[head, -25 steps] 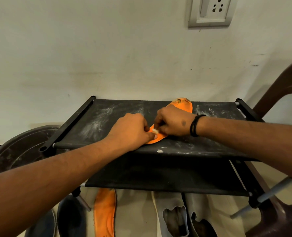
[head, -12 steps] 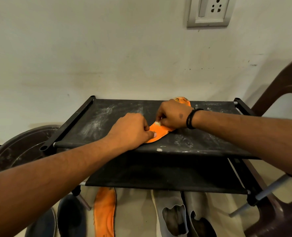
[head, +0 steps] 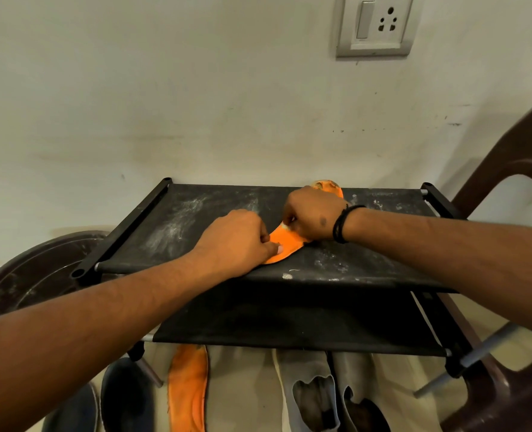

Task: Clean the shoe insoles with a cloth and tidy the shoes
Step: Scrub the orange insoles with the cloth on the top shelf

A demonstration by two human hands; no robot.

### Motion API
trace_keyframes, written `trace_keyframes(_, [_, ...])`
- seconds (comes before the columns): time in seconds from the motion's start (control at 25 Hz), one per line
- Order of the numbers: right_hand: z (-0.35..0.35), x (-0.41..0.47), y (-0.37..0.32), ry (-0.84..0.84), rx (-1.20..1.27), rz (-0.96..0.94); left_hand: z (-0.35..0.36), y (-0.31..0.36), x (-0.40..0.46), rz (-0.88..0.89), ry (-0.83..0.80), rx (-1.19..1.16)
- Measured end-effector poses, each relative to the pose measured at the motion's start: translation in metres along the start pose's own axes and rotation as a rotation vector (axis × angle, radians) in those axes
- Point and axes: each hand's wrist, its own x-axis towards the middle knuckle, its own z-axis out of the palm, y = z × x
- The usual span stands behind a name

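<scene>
I note my right hand (head: 313, 218) has travelled up the orange insole (head: 285, 246) toward its toe, fingers pinching a cloth scrap; my left hand (head: 236, 241) fingers pin the heel. Wiping continues.

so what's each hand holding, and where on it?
Both are on the orange insole on the rack's top shelf: left hand pins its near end, right hand presses its middle; any cloth is hidden.

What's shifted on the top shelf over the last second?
The right hand has slid along the orange insole toward its far end, away from the left hand, covering more of that end. The left hand stays pressing the near end; the insole lies where it was on the rack.
</scene>
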Motion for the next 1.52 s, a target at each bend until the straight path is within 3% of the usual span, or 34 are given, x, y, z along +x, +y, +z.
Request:
trace_keyframes(0.12, [0.002,0.005,0.007,0.061,-0.019,0.038,0.0,-0.001,-0.002,0.004,0.003,0.003])
trace_keyframes(0.28, [-0.001,-0.028,-0.023,-0.063,0.186,-0.164,-0.001,-0.001,-0.003,-0.013,0.021,0.035])
trace_keyframes(0.36, [0.002,-0.034,-0.015,-0.028,0.074,-0.188,-0.001,0.0,-0.001,-0.002,0.024,0.028])
trace_keyframes(0.48, [0.004,-0.022,0.016,0.029,-0.068,-0.068,-0.001,0.0,-0.002,0.0,-0.003,-0.006])
trace_keyframes(0.72, [0.006,-0.05,-0.009,-0.025,0.174,-0.202,-0.005,0.004,-0.005,0.055,0.022,0.057])
trace_keyframes(0.84, [0.005,-0.044,0.026,0.046,0.104,-0.072,-0.008,0.009,-0.001,0.19,-0.059,0.093])
trace_keyframes(0.96, [0.008,-0.034,0.051,0.102,0.026,0.058,-0.006,0.014,-0.001,0.203,-0.084,0.056])
trace_keyframes(1.24, [0.003,-0.058,-0.002,0.048,0.154,-0.197,-0.024,0.02,0.007,0.229,-0.124,-0.036])
trace_keyframes(1.4, [0.01,-0.05,0.05,0.105,-0.026,-0.006,-0.024,0.02,0.006,0.199,-0.129,-0.027])
trace_keyframes(1.52, [0.013,-0.049,0.047,0.098,0.004,0.054,-0.013,0.018,0.0,0.205,-0.054,-0.008])
